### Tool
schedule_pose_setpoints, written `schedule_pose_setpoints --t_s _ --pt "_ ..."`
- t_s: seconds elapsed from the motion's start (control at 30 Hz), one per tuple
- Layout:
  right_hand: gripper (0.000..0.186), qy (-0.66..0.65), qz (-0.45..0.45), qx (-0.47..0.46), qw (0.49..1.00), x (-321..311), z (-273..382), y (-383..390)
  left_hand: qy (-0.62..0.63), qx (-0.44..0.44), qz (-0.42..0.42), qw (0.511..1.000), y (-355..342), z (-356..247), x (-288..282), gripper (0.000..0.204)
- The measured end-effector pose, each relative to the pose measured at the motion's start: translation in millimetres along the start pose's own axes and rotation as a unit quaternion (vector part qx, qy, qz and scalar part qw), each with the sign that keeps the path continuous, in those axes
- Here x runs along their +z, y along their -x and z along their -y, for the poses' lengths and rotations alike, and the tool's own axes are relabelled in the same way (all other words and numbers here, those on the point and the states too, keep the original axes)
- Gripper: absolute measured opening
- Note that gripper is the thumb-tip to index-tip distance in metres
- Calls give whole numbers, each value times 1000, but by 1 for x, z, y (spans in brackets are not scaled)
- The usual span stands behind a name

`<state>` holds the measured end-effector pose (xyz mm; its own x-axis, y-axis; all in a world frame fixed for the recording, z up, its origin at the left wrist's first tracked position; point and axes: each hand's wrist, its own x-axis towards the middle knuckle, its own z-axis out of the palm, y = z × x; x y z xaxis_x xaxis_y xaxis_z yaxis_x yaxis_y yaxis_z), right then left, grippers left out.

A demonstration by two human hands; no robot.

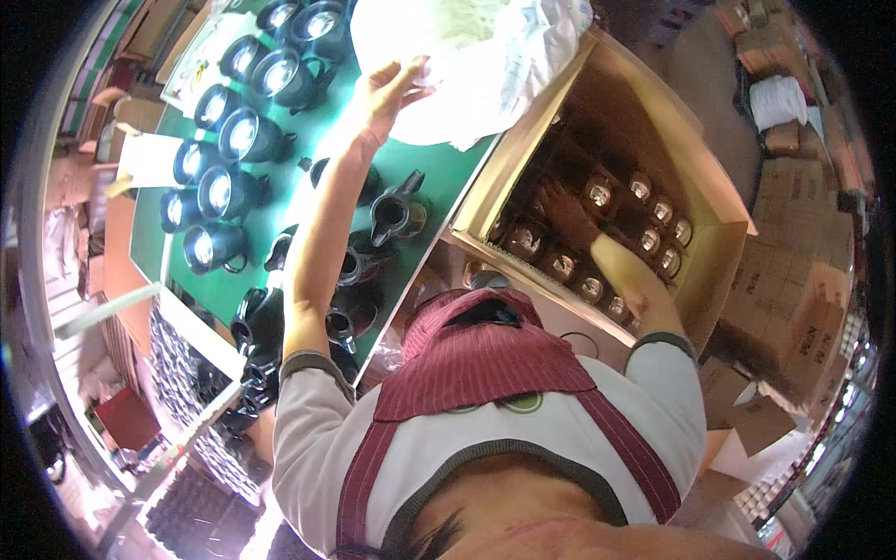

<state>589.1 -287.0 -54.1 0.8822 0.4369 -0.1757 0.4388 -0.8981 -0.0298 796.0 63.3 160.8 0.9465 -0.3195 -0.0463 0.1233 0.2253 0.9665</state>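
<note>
My left hand (385, 98) is up at the far end of the green table, its fingers closed on the near edge of a white plastic bag (457, 117). Pale, translucent pieces show inside the bag. My right hand (565, 210) reaches down into an open cardboard box (723, 257), in deep shadow, so its fingers cannot be made out well. Around it in the box stand several round, shiny-topped vessels (598, 193), set in rows with dividers between some of them. Beside my left forearm stands a dark jug (399, 213) with a spout.
Several dark, glossy mugs (224, 191) stand in rows on the left of the green table (159, 245). More dark jugs (350, 322) crowd its near edge. Stacked cardboard cartons (784, 252) rise at the right. A metal frame rail (107, 311) crosses at the left.
</note>
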Motion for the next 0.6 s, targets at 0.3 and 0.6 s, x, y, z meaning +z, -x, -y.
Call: schedule_pose_setpoints --t_s 0.3,0.6 --pt "88 -62 -163 124 977 -220 38 36 204 -72 -190 958 155 -13 -50 37" --pt "94 -677 -219 56 700 -324 229 12 107 196 -311 924 249 -36 -44 25"
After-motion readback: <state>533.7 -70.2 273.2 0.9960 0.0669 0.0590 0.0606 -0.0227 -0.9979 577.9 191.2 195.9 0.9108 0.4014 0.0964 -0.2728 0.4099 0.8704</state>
